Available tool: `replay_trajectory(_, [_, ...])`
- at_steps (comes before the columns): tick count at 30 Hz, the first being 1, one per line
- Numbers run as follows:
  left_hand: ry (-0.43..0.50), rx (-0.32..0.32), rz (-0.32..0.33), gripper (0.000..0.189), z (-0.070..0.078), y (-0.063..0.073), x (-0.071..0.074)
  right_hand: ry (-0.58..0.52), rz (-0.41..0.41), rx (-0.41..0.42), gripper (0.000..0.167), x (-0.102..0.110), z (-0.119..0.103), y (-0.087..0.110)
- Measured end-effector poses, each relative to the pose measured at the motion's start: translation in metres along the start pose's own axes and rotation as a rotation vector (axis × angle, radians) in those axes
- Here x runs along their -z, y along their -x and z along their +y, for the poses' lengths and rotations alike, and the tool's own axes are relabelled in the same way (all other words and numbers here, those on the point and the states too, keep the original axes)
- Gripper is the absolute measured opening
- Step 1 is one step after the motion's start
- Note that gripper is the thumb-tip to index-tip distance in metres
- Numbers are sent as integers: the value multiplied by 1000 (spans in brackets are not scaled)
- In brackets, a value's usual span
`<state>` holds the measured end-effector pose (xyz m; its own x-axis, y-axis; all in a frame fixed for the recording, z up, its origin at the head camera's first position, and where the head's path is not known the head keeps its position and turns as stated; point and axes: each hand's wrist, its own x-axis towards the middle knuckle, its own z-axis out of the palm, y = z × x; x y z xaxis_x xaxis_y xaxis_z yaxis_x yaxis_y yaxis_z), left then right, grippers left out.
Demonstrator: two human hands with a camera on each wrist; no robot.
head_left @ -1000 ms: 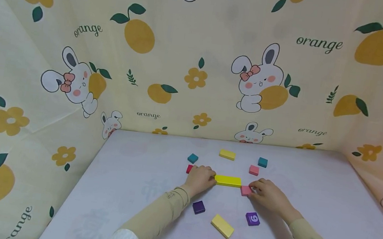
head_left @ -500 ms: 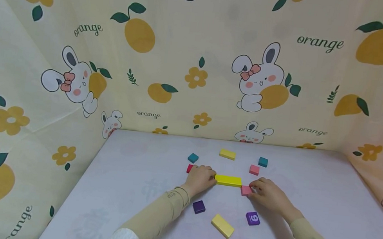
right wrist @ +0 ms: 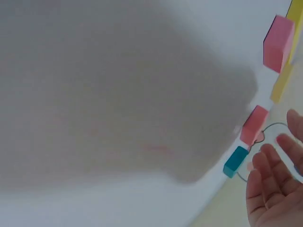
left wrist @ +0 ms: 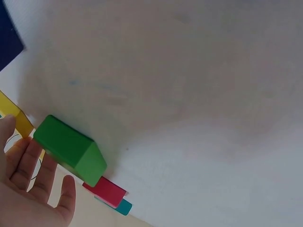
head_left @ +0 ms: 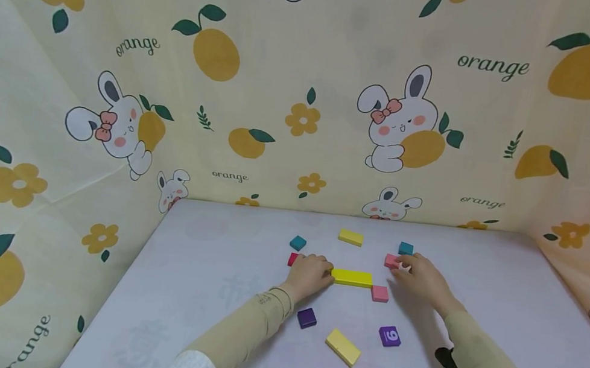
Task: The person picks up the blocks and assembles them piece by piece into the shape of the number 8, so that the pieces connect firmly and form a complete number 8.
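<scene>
In the head view my left hand [head_left: 309,275] is at the left end of a long bright yellow block [head_left: 351,278]. Its thumb and fingertips pinch that end, and a green block [left wrist: 70,149] lies beside the fingers in the left wrist view. From the head camera the hand hides the green block. My right hand [head_left: 423,279] hovers with loosely bent fingers near the far pink block [head_left: 391,261]; in the right wrist view the fingers are apart from this block [right wrist: 254,126] and nothing is between them. The nearer pink block [head_left: 379,294] touches the yellow block's right end.
Two teal blocks [head_left: 297,242] and a pale yellow block [head_left: 351,237] lie at the back. A red block [head_left: 293,260] shows behind the left hand. Nearer are a dark purple block [head_left: 307,318], a numbered purple block [head_left: 389,336] and another pale yellow block [head_left: 343,348].
My right hand has let go of the nearer pink block and moved away toward the back, to the far pink block. The left hand stays at the yellow block.
</scene>
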<state>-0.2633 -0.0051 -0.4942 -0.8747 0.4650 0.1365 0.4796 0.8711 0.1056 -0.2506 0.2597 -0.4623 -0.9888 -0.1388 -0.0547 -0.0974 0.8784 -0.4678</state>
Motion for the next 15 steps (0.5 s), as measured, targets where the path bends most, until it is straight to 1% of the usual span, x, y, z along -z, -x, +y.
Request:
replay_trajectory(4, [-5,-13,0,26,0,0,-1,-29,4,-28,41,-2,3,-9])
replay_trajectory(9, [-12,-22,8,23,1,0,-1,-51,-6,-90,45,-5,4,-16])
replay_trajectory(15, [-9,-24,21,22,-1,0,-1,-15,-4,-111,38,-3,8,-23])
